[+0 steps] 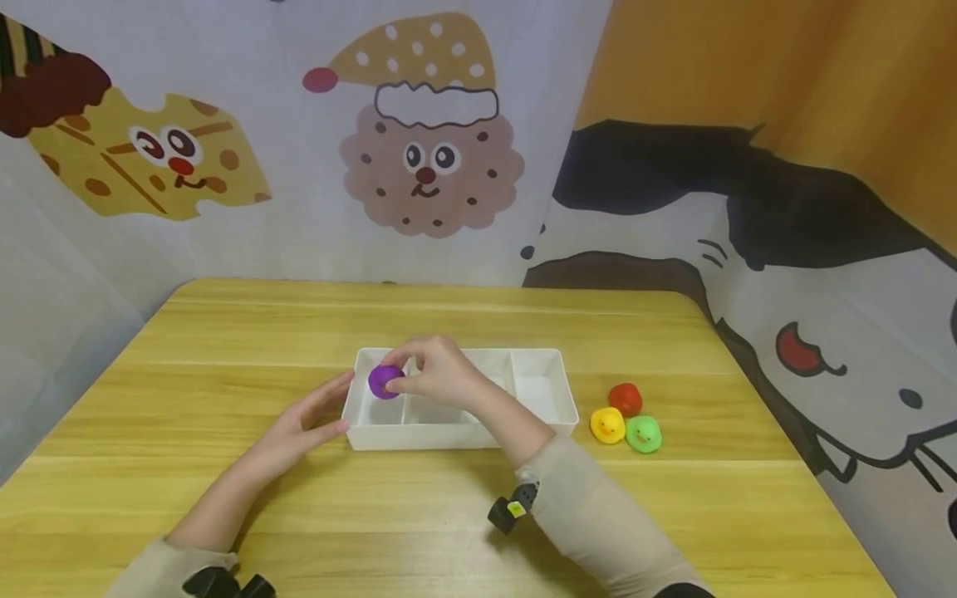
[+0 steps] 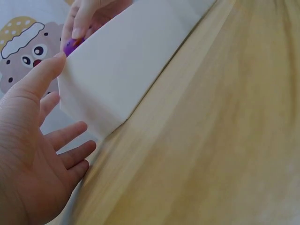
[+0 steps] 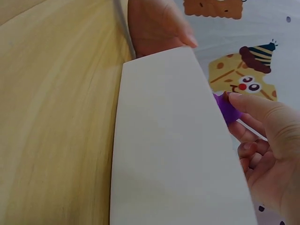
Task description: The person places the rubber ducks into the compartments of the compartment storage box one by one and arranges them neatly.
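Observation:
In the head view my right hand [image 1: 441, 374] pinches a purple rubber duck [image 1: 385, 382] between thumb and fingers, over the leftmost compartment of a white divided box [image 1: 426, 438]. The right wrist view shows the thumb on the duck [image 3: 228, 110], partly hidden behind the box's wall [image 3: 164, 140]. My left hand [image 1: 299, 428] is at the box's left end, fingers spread and loosely extended. Its thumb tip lies right at the rim in the left wrist view, with the other fingers beside the end wall.
Right of the box, a yellow duck [image 1: 607, 425], a green duck [image 1: 644, 433] and a red toy [image 1: 625, 399] sit close together on the wooden table [image 1: 419, 515]. A curtain with cartoon prints [image 1: 299, 241] hangs behind the table's far edge.

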Motion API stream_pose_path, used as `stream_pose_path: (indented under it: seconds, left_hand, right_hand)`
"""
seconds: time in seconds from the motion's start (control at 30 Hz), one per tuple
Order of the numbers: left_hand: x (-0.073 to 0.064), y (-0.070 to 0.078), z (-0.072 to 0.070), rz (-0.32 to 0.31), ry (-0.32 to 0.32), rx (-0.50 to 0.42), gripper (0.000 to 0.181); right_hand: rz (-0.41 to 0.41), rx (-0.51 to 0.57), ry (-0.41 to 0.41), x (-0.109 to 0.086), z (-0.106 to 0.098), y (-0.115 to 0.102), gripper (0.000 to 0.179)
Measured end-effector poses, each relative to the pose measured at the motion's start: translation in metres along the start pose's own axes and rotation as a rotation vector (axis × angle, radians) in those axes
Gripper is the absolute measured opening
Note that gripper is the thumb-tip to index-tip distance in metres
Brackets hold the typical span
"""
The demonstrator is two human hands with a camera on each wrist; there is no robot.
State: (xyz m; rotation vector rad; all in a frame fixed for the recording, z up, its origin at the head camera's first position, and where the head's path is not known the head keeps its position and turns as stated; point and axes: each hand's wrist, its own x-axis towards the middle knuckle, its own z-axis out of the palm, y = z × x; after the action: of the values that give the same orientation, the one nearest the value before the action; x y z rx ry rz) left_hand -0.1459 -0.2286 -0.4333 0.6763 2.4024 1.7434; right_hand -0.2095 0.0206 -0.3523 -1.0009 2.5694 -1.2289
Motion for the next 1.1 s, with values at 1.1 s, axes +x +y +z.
stream_pose_path:
  seconds: [1.1]
  left_hand:
    - [0.0, -0.002, 0.0, 0.003, -0.013, -0.008, 0.063]
  right_hand:
    - [0.197, -0.041, -0.12, 0.022, 0.025, 0.014, 0.029]
